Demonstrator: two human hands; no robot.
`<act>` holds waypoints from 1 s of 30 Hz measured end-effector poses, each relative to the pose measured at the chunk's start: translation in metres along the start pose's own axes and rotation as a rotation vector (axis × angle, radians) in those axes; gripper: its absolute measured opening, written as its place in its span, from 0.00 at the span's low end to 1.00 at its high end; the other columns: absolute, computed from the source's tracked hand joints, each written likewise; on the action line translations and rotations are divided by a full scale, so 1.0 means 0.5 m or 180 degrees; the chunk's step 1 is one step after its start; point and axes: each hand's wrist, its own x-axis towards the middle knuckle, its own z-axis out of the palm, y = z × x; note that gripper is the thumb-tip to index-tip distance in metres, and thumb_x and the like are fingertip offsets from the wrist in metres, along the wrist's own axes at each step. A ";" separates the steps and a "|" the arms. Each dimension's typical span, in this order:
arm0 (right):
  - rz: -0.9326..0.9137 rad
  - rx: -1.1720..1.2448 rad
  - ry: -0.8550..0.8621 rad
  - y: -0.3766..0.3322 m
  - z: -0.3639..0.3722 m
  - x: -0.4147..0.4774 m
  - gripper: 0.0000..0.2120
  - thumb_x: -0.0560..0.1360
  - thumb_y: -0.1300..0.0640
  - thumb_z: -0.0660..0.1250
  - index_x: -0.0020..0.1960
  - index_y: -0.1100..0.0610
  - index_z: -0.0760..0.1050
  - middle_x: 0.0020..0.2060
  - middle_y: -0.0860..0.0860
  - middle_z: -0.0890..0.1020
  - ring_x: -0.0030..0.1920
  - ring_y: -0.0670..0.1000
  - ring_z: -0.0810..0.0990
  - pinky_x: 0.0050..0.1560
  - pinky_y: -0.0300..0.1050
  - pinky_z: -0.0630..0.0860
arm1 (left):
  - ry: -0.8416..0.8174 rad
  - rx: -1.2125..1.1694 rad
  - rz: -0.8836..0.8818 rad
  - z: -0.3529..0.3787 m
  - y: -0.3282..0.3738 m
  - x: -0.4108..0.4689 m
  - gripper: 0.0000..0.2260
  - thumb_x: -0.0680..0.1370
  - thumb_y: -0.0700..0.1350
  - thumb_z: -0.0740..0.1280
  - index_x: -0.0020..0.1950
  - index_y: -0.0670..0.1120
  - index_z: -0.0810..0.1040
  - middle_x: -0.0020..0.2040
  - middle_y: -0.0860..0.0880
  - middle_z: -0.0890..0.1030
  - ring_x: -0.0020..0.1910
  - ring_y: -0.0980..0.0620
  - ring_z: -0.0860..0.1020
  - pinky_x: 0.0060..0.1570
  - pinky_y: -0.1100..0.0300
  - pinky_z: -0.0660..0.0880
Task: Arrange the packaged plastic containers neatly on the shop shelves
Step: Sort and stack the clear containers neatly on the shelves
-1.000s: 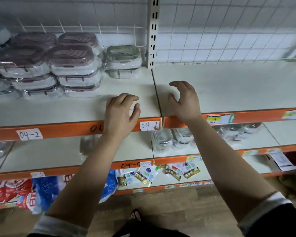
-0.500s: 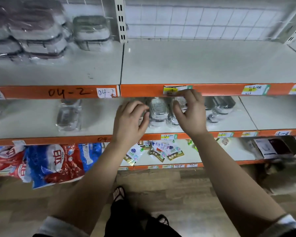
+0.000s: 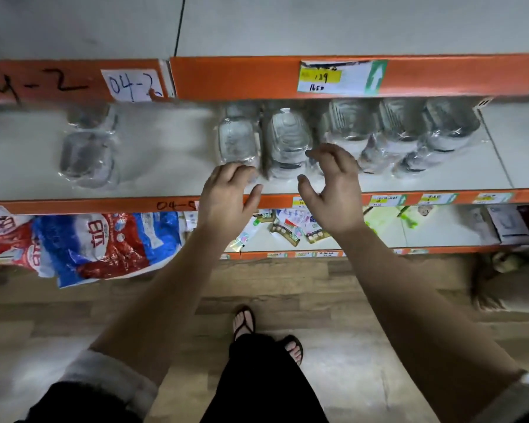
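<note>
Clear plastic containers in shiny wrap stand on the middle shelf. Two packs sit in the centre, a squarish one and a rounder one. My left hand hovers at the shelf's front edge just below the squarish pack, fingers loosely bent and holding nothing. My right hand is spread open beside the rounder pack, fingertips close to its wrap; contact is unclear. Further right lies a row of similar packs. A lone pack lies on the left of the shelf.
The top shelf's orange edge overhangs the packs and carries a price label. Below, the bottom shelf holds red and blue bags and small sachets. My sandalled feet stand on the wooden floor.
My view has dropped from the top shelf to the middle one. Both hands moved down from the top shelf's edge to the two centre packs.
</note>
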 end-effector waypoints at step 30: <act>0.0376 -0.0637 -0.0146 0.099 0.217 0.124 0.20 0.77 0.52 0.64 0.66 0.59 0.69 0.71 0.59 0.67 0.71 0.62 0.65 0.70 0.53 0.60 | 0.0077 -0.0125 -0.0516 0.169 -0.108 0.084 0.25 0.77 0.51 0.67 0.70 0.39 0.70 0.72 0.39 0.68 0.70 0.36 0.65 0.70 0.44 0.61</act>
